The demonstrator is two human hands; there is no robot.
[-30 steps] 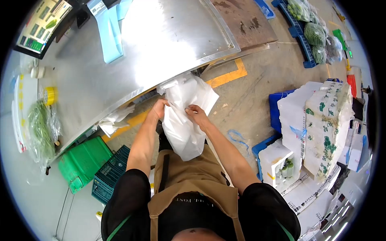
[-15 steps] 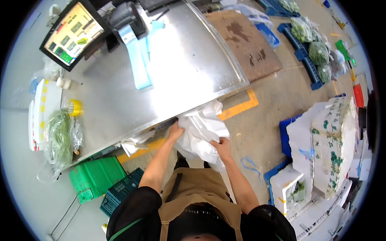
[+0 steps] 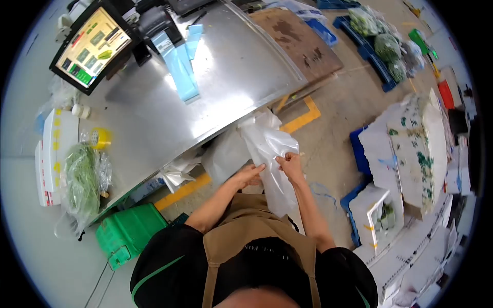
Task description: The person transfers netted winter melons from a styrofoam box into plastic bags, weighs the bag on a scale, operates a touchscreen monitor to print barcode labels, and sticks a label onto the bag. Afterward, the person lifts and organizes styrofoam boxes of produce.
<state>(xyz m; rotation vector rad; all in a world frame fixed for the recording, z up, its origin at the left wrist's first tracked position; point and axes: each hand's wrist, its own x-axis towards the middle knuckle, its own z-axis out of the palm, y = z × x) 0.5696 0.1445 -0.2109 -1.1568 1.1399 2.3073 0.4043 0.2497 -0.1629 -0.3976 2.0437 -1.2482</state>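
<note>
A translucent white plastic bag hangs at the front edge of the metal table, in front of my apron. My right hand pinches its upper right part between thumb and fingers. Against the bag's left side is my left hand, its fingers curled together on the plastic. More of the pale plastic spreads to the left of my left hand, below the table edge. Both hands are close together, a short gap apart.
On the table are a monitor, blue label strips, yellow tape and bagged greens. A green crate stands at lower left. White foam boxes and a blue pallet are on the right.
The bag, bunched between my hands before, now hangs longer and flatter. My left hand has moved right and down, closer to my right hand. The view has shifted too.
</note>
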